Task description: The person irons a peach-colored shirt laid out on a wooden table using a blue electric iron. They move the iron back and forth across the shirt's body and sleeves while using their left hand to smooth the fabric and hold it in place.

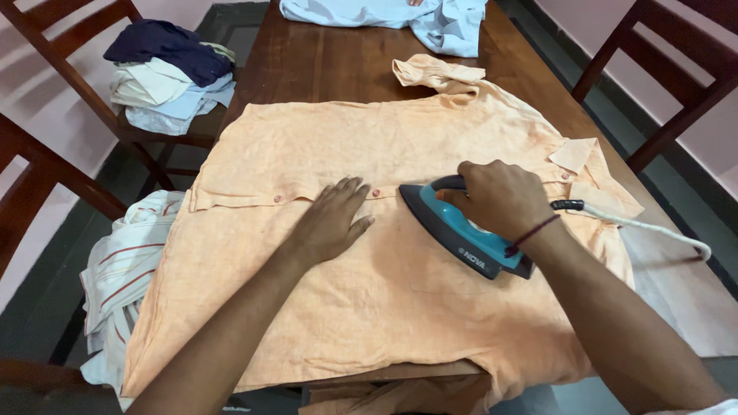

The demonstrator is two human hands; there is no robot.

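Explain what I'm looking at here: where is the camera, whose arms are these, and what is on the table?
There is one picture, taken by a camera worn on a person's head and looking down at their own two bare hands. On the dark wooden table lies a peach-orange buttoned linen shirt, spread flat. The left hand presses flat on the shirt beside its button strip. The right hand grips the handle of a teal and grey electric iron, whose white cord trails off to the right. A pale blue garment lies at the table's far end, and a pile of folded clothes sits on a wooden chair at left.
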